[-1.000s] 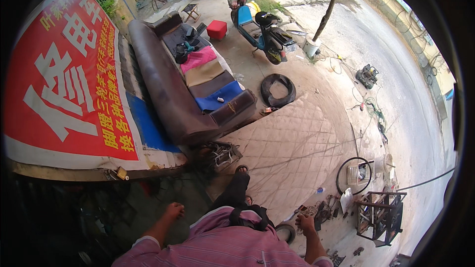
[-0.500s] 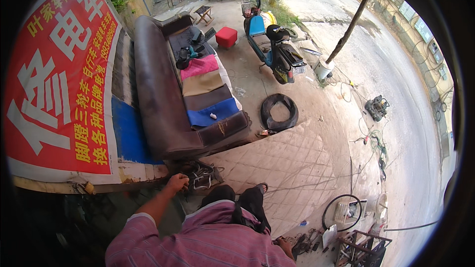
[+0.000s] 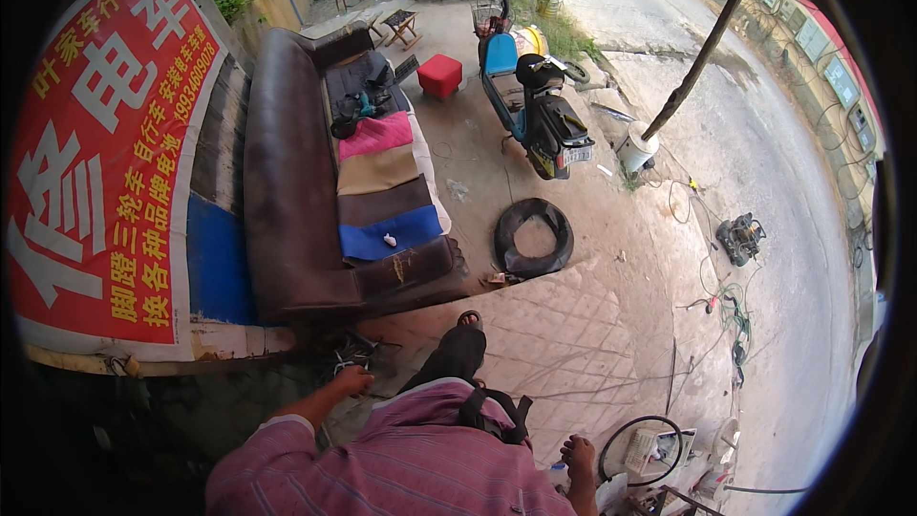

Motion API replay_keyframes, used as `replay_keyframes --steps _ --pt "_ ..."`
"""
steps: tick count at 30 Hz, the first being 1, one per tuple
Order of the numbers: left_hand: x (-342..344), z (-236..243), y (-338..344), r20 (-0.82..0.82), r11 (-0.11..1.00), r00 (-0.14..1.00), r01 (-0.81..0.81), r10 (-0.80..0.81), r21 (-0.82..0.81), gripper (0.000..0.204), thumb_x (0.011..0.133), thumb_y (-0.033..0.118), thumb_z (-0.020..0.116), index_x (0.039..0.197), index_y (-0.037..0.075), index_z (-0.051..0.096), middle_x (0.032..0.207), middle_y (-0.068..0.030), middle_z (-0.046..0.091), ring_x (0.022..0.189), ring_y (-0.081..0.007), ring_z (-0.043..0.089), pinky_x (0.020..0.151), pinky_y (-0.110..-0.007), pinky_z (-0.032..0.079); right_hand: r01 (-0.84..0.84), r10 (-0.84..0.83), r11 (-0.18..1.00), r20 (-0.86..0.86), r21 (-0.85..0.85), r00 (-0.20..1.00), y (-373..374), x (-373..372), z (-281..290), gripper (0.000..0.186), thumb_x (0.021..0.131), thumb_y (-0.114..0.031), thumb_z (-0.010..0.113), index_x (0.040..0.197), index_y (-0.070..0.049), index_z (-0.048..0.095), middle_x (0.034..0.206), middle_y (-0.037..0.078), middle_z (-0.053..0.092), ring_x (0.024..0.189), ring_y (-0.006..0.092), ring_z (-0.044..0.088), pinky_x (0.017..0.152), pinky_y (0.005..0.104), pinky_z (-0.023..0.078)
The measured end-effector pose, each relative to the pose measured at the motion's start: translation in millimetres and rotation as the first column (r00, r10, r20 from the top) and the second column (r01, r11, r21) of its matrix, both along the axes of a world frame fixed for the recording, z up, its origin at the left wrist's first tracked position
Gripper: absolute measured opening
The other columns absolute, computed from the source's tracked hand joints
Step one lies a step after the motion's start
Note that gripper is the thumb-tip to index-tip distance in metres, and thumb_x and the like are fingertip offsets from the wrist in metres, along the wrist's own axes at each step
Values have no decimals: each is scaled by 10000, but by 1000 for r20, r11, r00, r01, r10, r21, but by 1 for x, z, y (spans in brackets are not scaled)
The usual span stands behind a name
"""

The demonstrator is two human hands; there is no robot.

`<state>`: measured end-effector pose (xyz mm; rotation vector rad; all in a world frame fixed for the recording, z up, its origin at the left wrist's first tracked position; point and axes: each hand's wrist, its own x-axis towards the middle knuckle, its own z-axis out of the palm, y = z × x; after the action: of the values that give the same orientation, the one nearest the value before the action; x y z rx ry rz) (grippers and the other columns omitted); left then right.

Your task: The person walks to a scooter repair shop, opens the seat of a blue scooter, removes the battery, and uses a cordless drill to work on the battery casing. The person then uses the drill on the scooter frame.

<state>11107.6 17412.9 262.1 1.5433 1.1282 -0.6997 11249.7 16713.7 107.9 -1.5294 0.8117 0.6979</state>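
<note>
My left hand point(image 3: 353, 381) hangs at my left side with its fingers curled in, and nothing shows in it. Closest to it is a dark heap of parts with pale cords point(image 3: 351, 352) on the ground by the sofa's near end. My right hand point(image 3: 578, 456) is out at my right side, fingers loosely curled, with no object visible in it. Beside it, on the ground, a thin black bicycle tyre point(image 3: 604, 459) lies around part of a white plastic basket point(image 3: 641, 452). One sandalled foot point(image 3: 470, 319) is stretched forward on the concrete.
Left stands a brown sofa point(image 3: 287, 182) with coloured cloths point(image 3: 382, 186) on its seat, beside a red banner point(image 3: 105, 153). Ahead are a thick black tyre point(image 3: 506, 239), an electric scooter point(image 3: 535, 110) and a red stool point(image 3: 440, 75). Wires point(image 3: 734, 311) and a pole point(image 3: 697, 62) are on the right.
My right hand has come forward into fuller view from the tools at the lower right. One foot has stepped forward; the sofa and the heap have shifted left in view.
</note>
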Motion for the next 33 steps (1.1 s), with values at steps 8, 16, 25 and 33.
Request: replay_keyframes --steps 8,16,25,33 --pt "144 -45 19 192 970 951 -235 244 -65 270 895 224 660 1053 6 652 834 -76 656 643 -181 635 539 -323 481 -124 118 992 -157 -30 981 91 106 70 337 917 -229 560 1116 40 596 881 147 669 704 255 661 585 329 525" --pt "232 -39 64 87 961 958 -275 273 15 307 912 228 647 1115 -2 620 879 -90 656 687 -195 642 546 -347 496 -230 227 973 -118 -19 967 85 185 3 291 889 -219 577 1033 32 605 885 172 660 779 279 657 683 370 532" --pt "371 -84 49 72 966 963 -255 258 -45 332 948 258 614 1184 24 599 954 -108 663 743 -212 654 639 -369 523 -436 436 898 227 -56 871 14 345 -164 299 924 -204 541 1131 9 577 835 118 637 600 192 601 460 282 428" --pt "433 -135 82 -5 974 983 -185 186 -133 343 928 253 626 1153 -6 625 907 -97 665 714 -194 652 593 -341 499 -294 303 953 169 -77 938 69 521 -162 124 810 -146 626 876 -68 555 719 79 546 563 203 529 467 336 381"
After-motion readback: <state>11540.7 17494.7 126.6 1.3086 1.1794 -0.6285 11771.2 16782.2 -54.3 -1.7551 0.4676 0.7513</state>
